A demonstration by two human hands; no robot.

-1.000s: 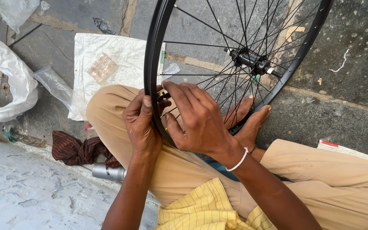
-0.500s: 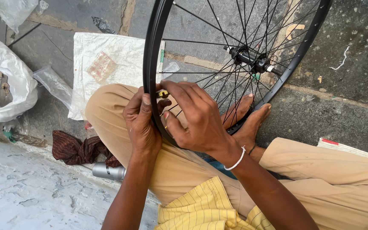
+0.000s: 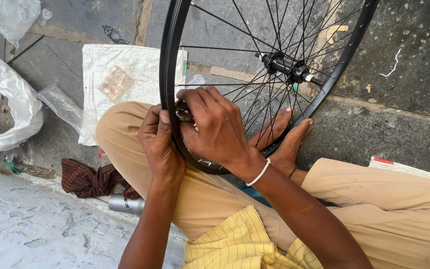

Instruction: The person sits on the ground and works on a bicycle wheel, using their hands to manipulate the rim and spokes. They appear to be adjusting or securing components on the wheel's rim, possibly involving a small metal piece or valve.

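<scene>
Wheel: I am bracing the black bicycle wheel (image 3: 255, 74) upright across my lap, its lower rim resting near my bare foot (image 3: 292, 144).
Left hand: my left hand (image 3: 160, 144) is wrapping the outside of the rim, fingers closed on it, thumb pressing its edge.
Right hand: my right hand (image 3: 215, 127) is pinching a small metal tool (image 3: 184, 115) at a spoke end inside the rim, fingers curled tight on it.
Progress: I am judging the spokes laced and the hub (image 3: 287, 67) seated; spoke-by-spoke tightening looks underway, and how many are left I cannot tell.
Nearby: a silver cylinder (image 3: 125, 203) and a dark red rag (image 3: 88, 179) are lying beside my knee.
</scene>
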